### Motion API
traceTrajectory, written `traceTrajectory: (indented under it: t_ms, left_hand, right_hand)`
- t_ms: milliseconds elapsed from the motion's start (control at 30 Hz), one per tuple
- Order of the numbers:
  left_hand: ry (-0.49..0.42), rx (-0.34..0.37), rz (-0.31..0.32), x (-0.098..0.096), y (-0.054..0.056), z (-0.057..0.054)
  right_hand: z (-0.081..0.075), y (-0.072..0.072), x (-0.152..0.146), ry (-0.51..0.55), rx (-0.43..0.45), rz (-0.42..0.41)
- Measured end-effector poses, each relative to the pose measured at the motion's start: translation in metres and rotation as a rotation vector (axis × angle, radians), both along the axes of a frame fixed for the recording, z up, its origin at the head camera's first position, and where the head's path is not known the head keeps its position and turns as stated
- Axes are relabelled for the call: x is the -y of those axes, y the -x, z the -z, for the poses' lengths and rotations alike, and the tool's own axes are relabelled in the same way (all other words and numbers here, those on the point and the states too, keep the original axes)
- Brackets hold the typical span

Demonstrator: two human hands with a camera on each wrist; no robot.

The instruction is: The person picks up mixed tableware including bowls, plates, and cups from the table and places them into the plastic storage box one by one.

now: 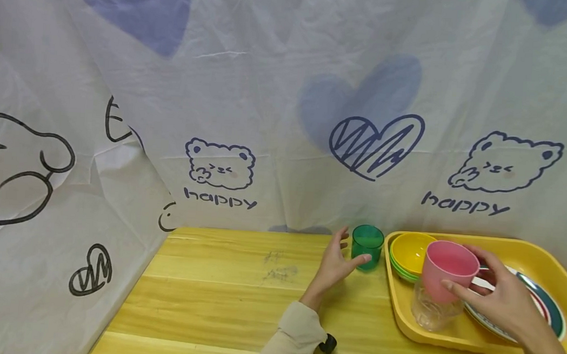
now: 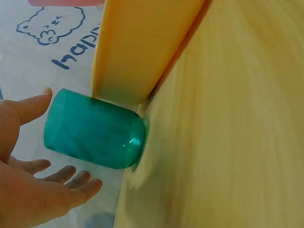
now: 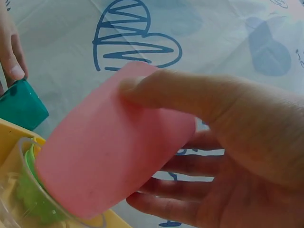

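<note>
My right hand [image 1: 507,299] grips a pink cup [image 1: 445,273] near its rim, thumb on one side and fingers on the other. The cup's bottom overlaps the mouth of a clear cup [image 1: 433,313] in the tray; the right wrist view shows the clear rim [image 3: 40,190] around the pink base. My left hand [image 1: 335,264] is spread around the near left side of a green see-through cup [image 1: 367,250], which stands upright on the table. In the left wrist view a gap shows between the thumb and fingers [image 2: 85,183] and the green cup [image 2: 95,130].
The yellow tray [image 1: 397,314] sits at the table's right, just beside the green cup. Inside it are a yellow bowl [image 1: 408,249] stacked on green bowls [image 1: 401,272] and plates [image 1: 555,313] with coloured rims. A printed cloth [image 1: 287,117] hangs behind the wooden table [image 1: 198,296].
</note>
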State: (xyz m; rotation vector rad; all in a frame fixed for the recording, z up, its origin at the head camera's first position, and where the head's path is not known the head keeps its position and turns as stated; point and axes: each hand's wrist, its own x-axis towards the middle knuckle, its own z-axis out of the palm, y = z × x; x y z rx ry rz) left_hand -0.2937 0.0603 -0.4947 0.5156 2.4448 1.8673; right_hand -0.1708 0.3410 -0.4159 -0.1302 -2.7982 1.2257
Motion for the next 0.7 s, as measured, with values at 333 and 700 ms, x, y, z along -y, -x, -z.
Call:
traceTrajectory:
  t_ms: [333,700]
  left_hand:
    - [0.03,0.039,-0.056,-0.018,0.009,-0.002]
    - [0.037,0.036,-0.08,-0.024,0.009,0.005]
  right_hand:
    - [0.007,0.006,-0.01,-0.008,0.078,-0.078]
    - [0.012,0.006,-0.016,0.057,0.141,-0.134]
